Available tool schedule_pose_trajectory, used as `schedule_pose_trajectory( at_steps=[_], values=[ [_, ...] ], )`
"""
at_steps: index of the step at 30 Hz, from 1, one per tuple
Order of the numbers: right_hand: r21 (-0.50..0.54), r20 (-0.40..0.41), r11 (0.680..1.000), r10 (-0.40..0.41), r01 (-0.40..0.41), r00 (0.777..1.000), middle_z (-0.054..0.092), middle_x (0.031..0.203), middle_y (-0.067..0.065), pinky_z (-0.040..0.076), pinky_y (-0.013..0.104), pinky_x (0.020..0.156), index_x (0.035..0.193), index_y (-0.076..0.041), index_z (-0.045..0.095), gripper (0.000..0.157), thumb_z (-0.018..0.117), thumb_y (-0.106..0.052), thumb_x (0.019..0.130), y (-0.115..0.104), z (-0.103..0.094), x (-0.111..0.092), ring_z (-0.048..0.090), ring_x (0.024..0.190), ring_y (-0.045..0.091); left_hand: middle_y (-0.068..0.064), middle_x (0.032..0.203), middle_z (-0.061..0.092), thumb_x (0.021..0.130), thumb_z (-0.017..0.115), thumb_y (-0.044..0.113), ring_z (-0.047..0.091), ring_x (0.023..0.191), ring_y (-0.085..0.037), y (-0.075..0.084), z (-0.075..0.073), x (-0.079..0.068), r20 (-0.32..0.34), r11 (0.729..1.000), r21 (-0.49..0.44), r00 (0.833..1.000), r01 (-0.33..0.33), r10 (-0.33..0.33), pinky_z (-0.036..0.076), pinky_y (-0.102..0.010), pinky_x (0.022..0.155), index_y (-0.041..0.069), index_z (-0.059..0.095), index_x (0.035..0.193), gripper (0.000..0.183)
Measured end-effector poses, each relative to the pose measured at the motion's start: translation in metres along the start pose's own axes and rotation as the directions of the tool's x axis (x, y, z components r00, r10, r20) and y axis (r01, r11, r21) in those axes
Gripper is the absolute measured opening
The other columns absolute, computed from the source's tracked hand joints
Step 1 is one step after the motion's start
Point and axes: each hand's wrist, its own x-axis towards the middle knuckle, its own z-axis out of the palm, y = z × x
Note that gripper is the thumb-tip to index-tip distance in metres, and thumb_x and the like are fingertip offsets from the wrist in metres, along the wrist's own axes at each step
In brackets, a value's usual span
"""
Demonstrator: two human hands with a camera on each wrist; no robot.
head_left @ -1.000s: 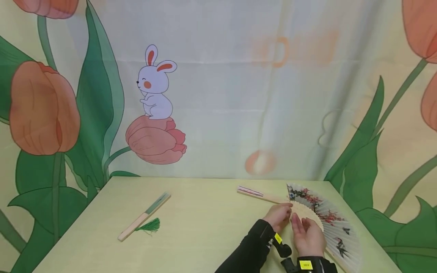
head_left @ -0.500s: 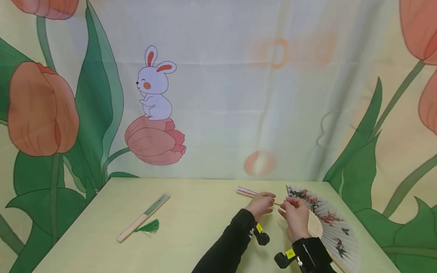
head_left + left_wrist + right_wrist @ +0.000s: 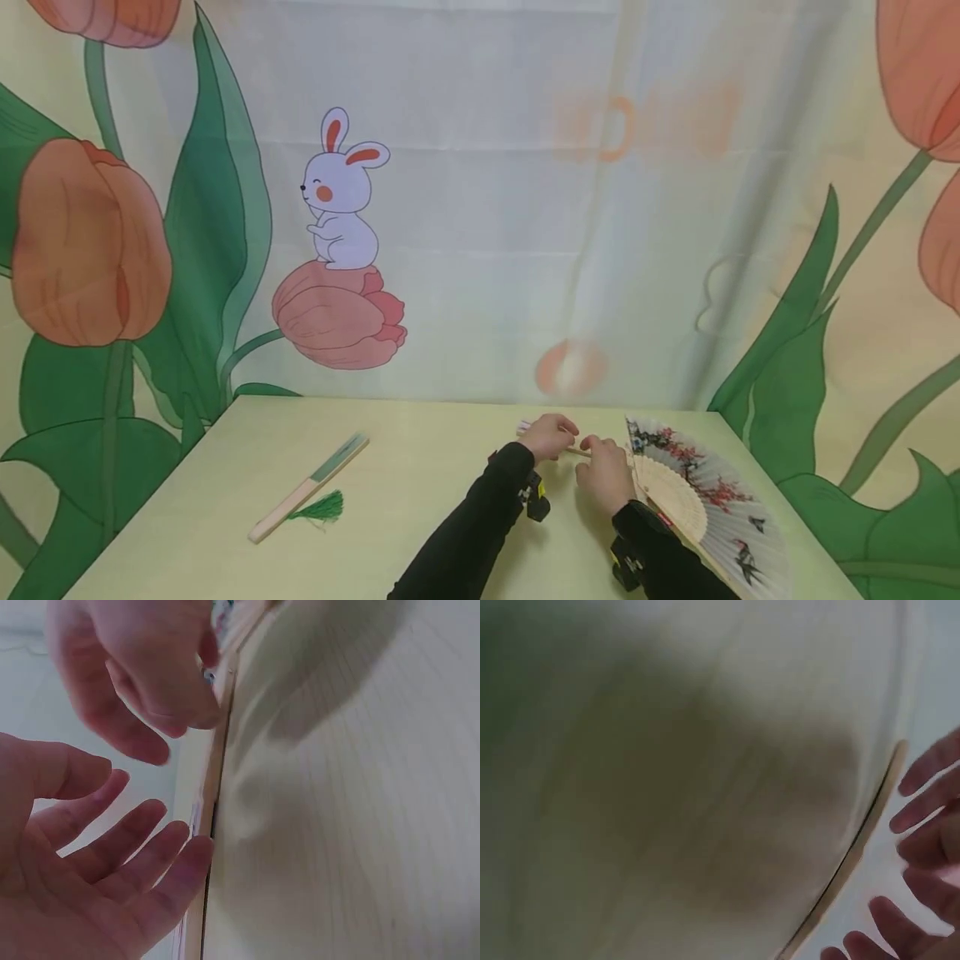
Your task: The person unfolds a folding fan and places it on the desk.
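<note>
A folded hand fan (image 3: pixel 523 426) lies at the back right of the table, its printed end showing past my left hand (image 3: pixel 549 437). The left hand hovers at the fan; in the left wrist view its fingers (image 3: pixel 142 877) are spread and loosely bent, apart from one another. My right hand (image 3: pixel 606 473) is at the fan's other end, fingers bent downward and not closed round it. The fan's wooden edge (image 3: pixel 217 757) runs beside both hands, and that edge (image 3: pixel 855 855) shows in the right wrist view too. Part of the fan is hidden behind the hands.
An opened paper fan (image 3: pixel 727 500) with red blossoms and birds lies at the table's right side, close by the right forearm. At left lies another folded fan (image 3: pixel 311 487) with a green tassel (image 3: pixel 322 506). A curtain with printed tulips (image 3: pixel 465 208) hangs behind the table.
Both hands have moved left, away from the opened fan and along the folded fan. One second ago they were together at the opened fan's inner edge. The fan with the tassel stays put.
</note>
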Motion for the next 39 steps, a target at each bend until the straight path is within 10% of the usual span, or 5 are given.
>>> schedule_pose_trajectory(
  at_steps=[7, 17, 27, 36, 39],
  values=[
    [-0.381, 0.098, 0.907, -0.157, 0.182, 0.983, 0.056, 0.101, 0.016, 0.042, 0.059, 0.086, 0.114, -0.004, 0.063, 0.027, 0.070, -0.010, 0.089, -0.007, 0.001, 0.012, 0.052, 0.102, 0.041, -0.002, 0.107, 0.069, 0.088, 0.068, 0.013, 0.062, 0.102, -0.018, -0.013, 0.005, 0.020, -0.010, 0.900, 0.423, 0.993, -0.106, 0.121, 0.049, -0.028, 0.085, 0.012, 0.071, 0.107, 0.019],
    [-0.377, 0.278, 0.919, -0.006, 0.115, 0.961, 0.057, 0.104, 0.024, 0.042, 0.065, 0.085, 0.117, 0.004, 0.058, 0.032, 0.069, -0.006, 0.089, -0.002, -0.015, 0.032, 0.053, 0.101, 0.047, 0.002, 0.113, 0.068, 0.084, 0.070, 0.011, 0.063, 0.105, -0.014, -0.009, 0.004, 0.015, 0.112, 0.674, 0.723, 0.988, -0.153, 0.104, 0.048, -0.022, 0.085, 0.015, 0.066, 0.124, 0.040],
    [-0.357, 0.321, 0.929, 0.025, 0.096, 0.947, 0.058, 0.087, 0.016, 0.043, 0.064, 0.080, 0.100, -0.001, 0.062, 0.015, 0.069, -0.006, 0.088, 0.004, -0.020, 0.039, 0.056, 0.086, 0.041, 0.003, 0.109, 0.065, 0.084, 0.069, 0.008, 0.057, 0.103, -0.020, -0.030, 0.007, 0.027, 0.072, 0.530, 0.835, 0.984, -0.150, 0.165, 0.046, -0.027, 0.087, 0.024, 0.068, 0.120, 0.039],
    [-0.313, 0.366, 0.937, -0.031, 0.154, 0.930, 0.055, 0.079, 0.009, 0.046, 0.057, 0.073, 0.093, -0.005, 0.059, 0.020, 0.075, -0.011, 0.084, 0.004, -0.018, 0.039, 0.057, 0.075, 0.032, 0.003, 0.086, 0.056, 0.084, 0.075, 0.015, 0.052, 0.084, -0.015, -0.014, -0.005, 0.000, 0.056, 0.440, 0.885, 0.973, -0.153, 0.226, 0.048, -0.026, 0.066, 0.019, 0.065, 0.092, 0.013],
    [-0.288, 0.343, 0.941, -0.073, 0.179, 0.937, 0.055, 0.079, 0.007, 0.045, 0.055, 0.071, 0.096, -0.007, 0.058, 0.020, 0.074, -0.011, 0.085, 0.004, -0.016, 0.038, 0.055, 0.071, 0.029, 0.001, 0.081, 0.059, 0.084, 0.075, 0.013, 0.059, 0.079, -0.017, -0.015, -0.008, -0.002, 0.046, 0.448, 0.880, 0.967, -0.157, 0.250, 0.049, -0.030, 0.062, 0.017, 0.056, 0.091, 0.021]
  ],
)
